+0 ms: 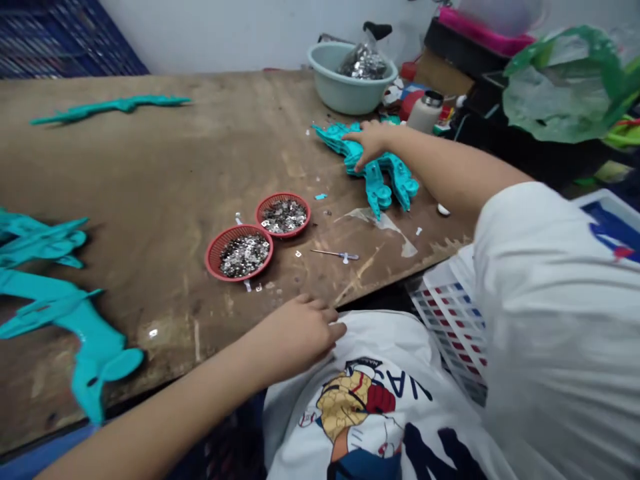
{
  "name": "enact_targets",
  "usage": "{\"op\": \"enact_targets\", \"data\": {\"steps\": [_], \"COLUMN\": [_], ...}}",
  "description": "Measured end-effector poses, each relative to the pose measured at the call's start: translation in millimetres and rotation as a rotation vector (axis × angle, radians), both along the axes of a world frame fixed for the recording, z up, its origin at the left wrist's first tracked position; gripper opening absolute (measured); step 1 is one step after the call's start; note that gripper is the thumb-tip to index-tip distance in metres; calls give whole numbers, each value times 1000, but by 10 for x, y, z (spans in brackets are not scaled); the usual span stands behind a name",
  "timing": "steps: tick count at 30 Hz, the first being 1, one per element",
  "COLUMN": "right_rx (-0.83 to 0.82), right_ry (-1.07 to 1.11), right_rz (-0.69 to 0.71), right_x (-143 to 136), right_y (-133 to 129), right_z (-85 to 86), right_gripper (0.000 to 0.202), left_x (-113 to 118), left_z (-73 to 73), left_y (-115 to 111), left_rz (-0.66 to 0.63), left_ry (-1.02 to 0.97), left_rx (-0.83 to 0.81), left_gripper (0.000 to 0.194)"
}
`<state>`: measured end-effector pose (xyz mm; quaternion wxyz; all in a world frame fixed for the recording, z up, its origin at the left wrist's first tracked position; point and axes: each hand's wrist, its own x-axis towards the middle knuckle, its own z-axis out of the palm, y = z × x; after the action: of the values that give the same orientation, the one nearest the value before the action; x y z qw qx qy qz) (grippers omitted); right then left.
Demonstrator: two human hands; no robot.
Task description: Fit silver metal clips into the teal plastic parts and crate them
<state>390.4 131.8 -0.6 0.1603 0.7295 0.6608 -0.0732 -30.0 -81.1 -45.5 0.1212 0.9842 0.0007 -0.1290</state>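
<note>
Currently, the right hand [367, 143] is resting with fingers spread on or just above a stack of turquoise plastic mouldings [373, 179], not visibly closing around any piece. The left hand [300, 330] is lying loosely bent by the near edge of the wooden tabletop [200, 153]; its palm is facing away, so I cannot tell whether it is holding anything. Because the mouldings are overlapping, a tug on one could be dragging others along. Just past the right hand, a pale bottle [425, 115] is standing close enough for a knock. Ahead of the left hand, two red plastic baskets [213, 257] are holding small metal clips [245, 257], which a careless sweep could be spilling. Between the hands, a small screwdriver [345, 255] is lying loose, liable to rolling if bumped.
</note>
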Motion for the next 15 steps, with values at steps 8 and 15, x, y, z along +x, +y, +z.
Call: {"op": "enact_targets", "data": {"steps": [8, 15], "right_rx": [-98, -80], "right_ry": [38, 159], "right_rz": [3, -54], "right_x": [528, 606], "right_y": [459, 621], "right_z": [-682, -956], "right_gripper": [87, 103], "left_x": [68, 34], "left_z": [124, 42], "left_y": [30, 20], "left_rz": [-63, -79], "left_ry": [11, -66], "left_rx": [-150, -168], "left_gripper": [8, 9]}}
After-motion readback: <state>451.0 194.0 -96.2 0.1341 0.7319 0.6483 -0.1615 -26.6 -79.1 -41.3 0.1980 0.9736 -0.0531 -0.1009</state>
